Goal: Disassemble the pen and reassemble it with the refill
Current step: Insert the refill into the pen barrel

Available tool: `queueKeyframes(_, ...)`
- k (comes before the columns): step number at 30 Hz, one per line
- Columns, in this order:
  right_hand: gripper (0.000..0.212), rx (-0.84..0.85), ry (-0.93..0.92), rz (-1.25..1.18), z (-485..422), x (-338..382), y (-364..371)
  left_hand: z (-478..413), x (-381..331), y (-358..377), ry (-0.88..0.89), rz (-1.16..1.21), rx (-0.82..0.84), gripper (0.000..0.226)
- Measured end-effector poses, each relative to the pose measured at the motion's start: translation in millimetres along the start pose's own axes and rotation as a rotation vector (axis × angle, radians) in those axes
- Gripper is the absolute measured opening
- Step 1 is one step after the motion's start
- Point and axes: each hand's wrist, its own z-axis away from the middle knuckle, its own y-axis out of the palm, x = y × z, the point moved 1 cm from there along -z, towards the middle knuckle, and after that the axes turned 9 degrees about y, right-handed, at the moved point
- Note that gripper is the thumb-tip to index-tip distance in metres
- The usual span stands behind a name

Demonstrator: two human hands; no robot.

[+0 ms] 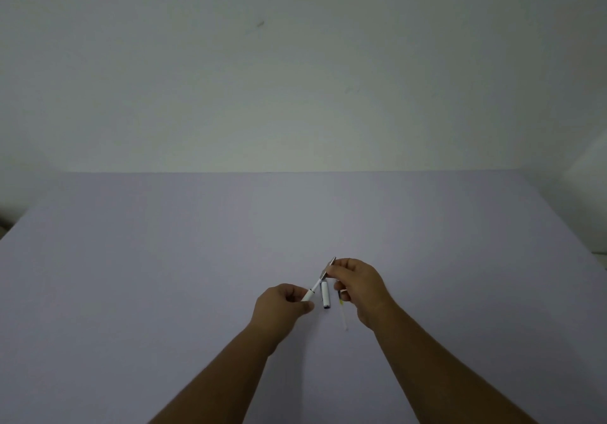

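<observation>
The pen (314, 287) is held above the table (164, 275), between both hands. The left hand (281, 303) is closed around the white barrel end, and the fingers of the right hand (356, 287) are pinched on the grey tip section (328, 267); a thin stretch is seen between the two parts, so they appear to be partly separated. A white cap (325, 295) lies on the table just below the pen, and a thin refill (343, 315) lies beside it, partly hidden under the right hand. Whether the parts are being pulled apart or joined cannot be told; either way, closing the barrel and capping are judged to remain.
</observation>
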Motion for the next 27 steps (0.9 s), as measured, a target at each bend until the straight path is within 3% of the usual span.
queueKeyframes(3, 0.006, 0.031, -0.001, 0.006, 3.1, -1.7, 1.1, 1.5, -2.1, 0.7, 0.0, 0.003, 0.008, 0.014)
queueKeyframes(8, 0.015, 0.059, -0.046, 0.024, 7.3, 0.5, -0.9, 5.2, -3.5, -0.5, 0.002, 0.018, 0.022, 0.014)
queueKeyframes(18, 0.004, 0.124, -0.041, 0.193, 13.4, -0.6, -2.9, 8.5, -9.8, -2.0, 0.067, -0.021, 0.013, 0.015)
queueKeyframes(24, 0.004, 0.135, -0.051, 0.146, 12.4, 0.5, -1.8, 8.8, -14.1, -1.6, 0.121, -0.085, -0.013, 0.016)
queueKeyframes(27, 0.025, 0.082, -0.032, 0.22, 12.3, 1.8, -1.9, 8.8, -15.8, -1.6, 0.142, -0.13, -0.009, 0.017)
